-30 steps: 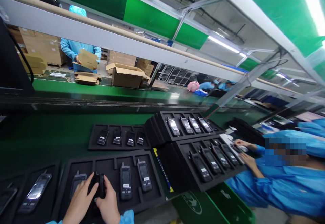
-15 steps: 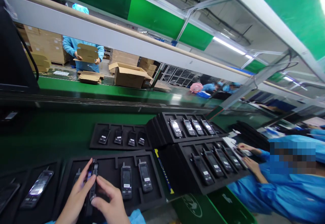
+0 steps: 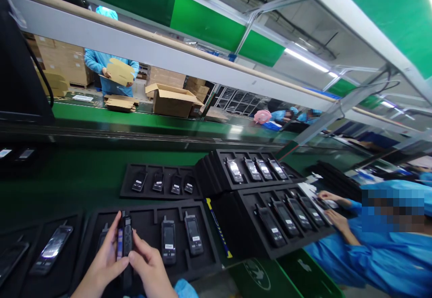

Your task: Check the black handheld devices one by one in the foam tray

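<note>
Both my hands hold one black handset (image 3: 126, 239) upright on its edge over the near black foam tray (image 3: 202, 262). My left hand (image 3: 101, 264) grips it from the left side, fingers wrapped along it. From the right, my right hand (image 3: 150, 268) pinches the handset's lower part. Two more handsets (image 3: 168, 239) lie flat in the tray's slots to the right, and another lies partly hidden behind my left hand.
More foam trays with handsets lie on the green belt: a far one (image 3: 160, 184), stacked ones (image 3: 256, 169) at right, another at left (image 3: 50, 248). A co-worker in blue (image 3: 371, 248) sits at right with hands on a tray. Across the line stands a person folding cardboard (image 3: 116, 75).
The handset has been turned from nearly flat in my hands to standing on its edge. My right hand slid lower on it. The view shifted slightly.
</note>
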Tool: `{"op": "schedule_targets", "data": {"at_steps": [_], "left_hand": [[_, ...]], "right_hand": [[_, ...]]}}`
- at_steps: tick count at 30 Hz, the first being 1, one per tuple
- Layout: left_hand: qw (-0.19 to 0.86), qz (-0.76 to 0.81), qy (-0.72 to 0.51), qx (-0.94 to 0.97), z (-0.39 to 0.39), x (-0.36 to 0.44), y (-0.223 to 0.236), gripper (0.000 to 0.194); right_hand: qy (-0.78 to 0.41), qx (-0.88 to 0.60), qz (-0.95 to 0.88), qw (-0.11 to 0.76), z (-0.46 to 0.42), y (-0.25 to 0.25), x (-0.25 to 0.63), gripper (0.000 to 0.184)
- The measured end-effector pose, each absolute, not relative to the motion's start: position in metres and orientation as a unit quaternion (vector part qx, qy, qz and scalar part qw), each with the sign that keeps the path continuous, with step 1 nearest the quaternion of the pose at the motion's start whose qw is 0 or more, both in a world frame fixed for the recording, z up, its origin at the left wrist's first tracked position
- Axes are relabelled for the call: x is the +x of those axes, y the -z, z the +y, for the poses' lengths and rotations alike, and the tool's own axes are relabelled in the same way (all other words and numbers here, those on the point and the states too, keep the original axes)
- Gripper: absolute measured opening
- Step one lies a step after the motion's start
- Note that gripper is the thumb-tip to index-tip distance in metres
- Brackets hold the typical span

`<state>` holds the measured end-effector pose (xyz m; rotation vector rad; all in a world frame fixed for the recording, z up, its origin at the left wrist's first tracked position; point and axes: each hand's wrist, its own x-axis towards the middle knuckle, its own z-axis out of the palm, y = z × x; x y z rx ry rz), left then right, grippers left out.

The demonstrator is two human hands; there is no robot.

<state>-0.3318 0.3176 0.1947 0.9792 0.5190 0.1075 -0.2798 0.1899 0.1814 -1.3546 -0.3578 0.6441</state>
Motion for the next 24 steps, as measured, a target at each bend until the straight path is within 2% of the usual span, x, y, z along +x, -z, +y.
{"op": "schedule_targets", "data": {"at_steps": [5,10,17,22,24], "left_hand": [[0.821,0.205,-0.024,0.532,0.33,-0.328,-0.175,0.136],[0.812,0.215,-0.023,0.543,0.336,-0.323,-0.16,0.148],[0.832,0.203,-0.058,0.513,0.324,-0.33,-0.17,0.127],[0.834,0.204,-0.06,0.509,0.32,-0.329,-0.175,0.12],[0.83,0.196,-0.035,0.521,0.32,-0.325,-0.167,0.122]], "right_hand": [[-0.312,-0.571,-0.19,0.735,0.186,-0.191,-0.279,0.076],[-0.323,-0.48,-0.213,0.787,0.191,-0.188,-0.285,0.071],[-0.288,-0.473,-0.2,0.808,0.194,-0.18,-0.287,0.062],[-0.283,-0.49,-0.176,0.806,0.193,-0.176,-0.285,0.062],[-0.269,-0.499,-0.163,0.807,0.192,-0.167,-0.285,0.061]]}}
